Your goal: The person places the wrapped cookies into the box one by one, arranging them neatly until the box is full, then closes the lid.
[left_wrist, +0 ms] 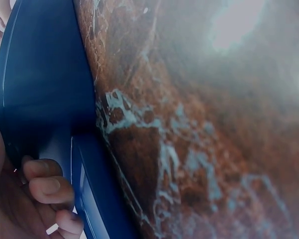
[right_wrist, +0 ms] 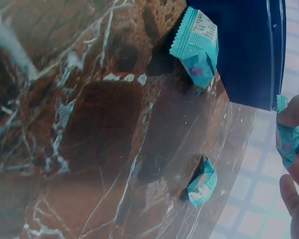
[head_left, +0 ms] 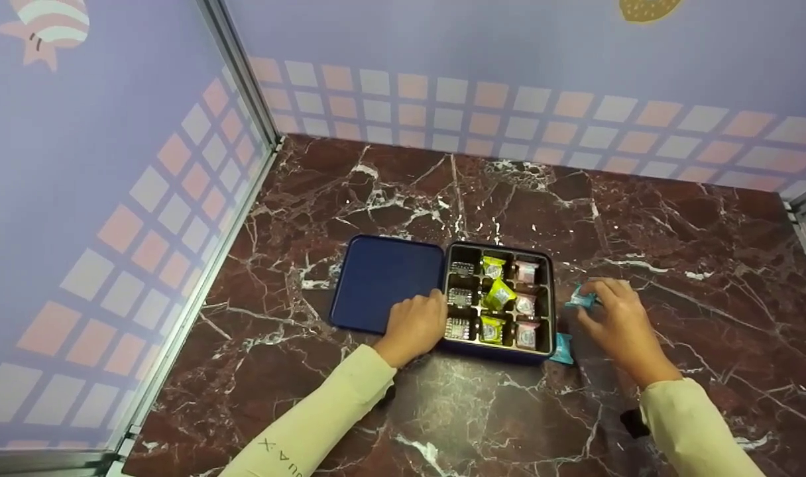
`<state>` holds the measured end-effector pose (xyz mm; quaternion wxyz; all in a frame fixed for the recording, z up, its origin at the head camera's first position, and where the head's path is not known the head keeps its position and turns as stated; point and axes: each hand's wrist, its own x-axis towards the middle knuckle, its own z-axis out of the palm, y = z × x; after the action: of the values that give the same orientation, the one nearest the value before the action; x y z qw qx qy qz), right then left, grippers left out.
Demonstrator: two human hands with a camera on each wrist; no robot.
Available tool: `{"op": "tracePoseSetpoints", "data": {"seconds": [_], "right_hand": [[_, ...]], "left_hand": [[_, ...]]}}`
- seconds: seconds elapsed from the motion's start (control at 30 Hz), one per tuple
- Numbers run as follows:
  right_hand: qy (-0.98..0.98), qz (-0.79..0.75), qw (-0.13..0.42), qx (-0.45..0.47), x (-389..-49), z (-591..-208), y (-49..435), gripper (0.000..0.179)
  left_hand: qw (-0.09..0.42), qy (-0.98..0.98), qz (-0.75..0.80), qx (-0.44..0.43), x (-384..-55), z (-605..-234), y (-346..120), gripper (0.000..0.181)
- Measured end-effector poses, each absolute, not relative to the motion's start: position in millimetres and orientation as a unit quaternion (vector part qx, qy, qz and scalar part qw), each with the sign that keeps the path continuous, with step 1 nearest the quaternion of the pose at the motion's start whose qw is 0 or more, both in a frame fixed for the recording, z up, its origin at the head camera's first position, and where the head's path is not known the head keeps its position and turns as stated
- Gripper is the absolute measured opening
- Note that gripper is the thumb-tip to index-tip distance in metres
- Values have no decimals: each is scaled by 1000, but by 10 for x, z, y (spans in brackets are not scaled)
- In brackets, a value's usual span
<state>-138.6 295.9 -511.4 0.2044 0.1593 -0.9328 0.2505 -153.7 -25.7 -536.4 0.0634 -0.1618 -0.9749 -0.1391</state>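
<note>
The right hand (head_left: 618,321), right of the middle of the frame, pinches a teal sweet (head_left: 580,297) between its thumb and fingers. A sweet that small is likely easiest to hold by its tips. The left hand (head_left: 416,324), near the middle, lies where the blue lid (head_left: 383,285) meets the box (head_left: 496,352). Its fingers are bent, but I cannot tell if they grip the edge. It may be there so the box does not slide.

The lid lies flat on the left, touching or almost touching the box. Inside, little walls keep the sweets apart: clear ones (head_left: 460,297) on the left, yellow-green ones (head_left: 491,329) in the middle, pink ones (head_left: 527,335) on the right. The center yellow-green one is tilted and sits high, maybe propped on the little walls.

A second teal sweet (head_left: 562,349) lies by the box's lower right corner. The right wrist view shows a third teal sweet (right_wrist: 203,184) on the table (head_left: 482,411).
</note>
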Motion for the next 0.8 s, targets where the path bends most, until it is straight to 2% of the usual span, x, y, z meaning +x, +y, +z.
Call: {"op": "tracePoseSetpoints", "data": {"seconds": [0.43, 0.67, 0.8], "right_hand": [[-927, 262, 203, 175, -1420, -5078, 2721, 30], [-925, 262, 190, 199, -1428, -5079, 2536, 28], [-927, 263, 174, 202, -1426, -5078, 2423, 27]], "left_hand": [[49, -975, -142, -161, -1543, -5381, -253, 37], [93, -972, -142, -164, -1520, -5379, -256, 36], [87, -972, -142, -163, -1524, -5368, -254, 36]]}}
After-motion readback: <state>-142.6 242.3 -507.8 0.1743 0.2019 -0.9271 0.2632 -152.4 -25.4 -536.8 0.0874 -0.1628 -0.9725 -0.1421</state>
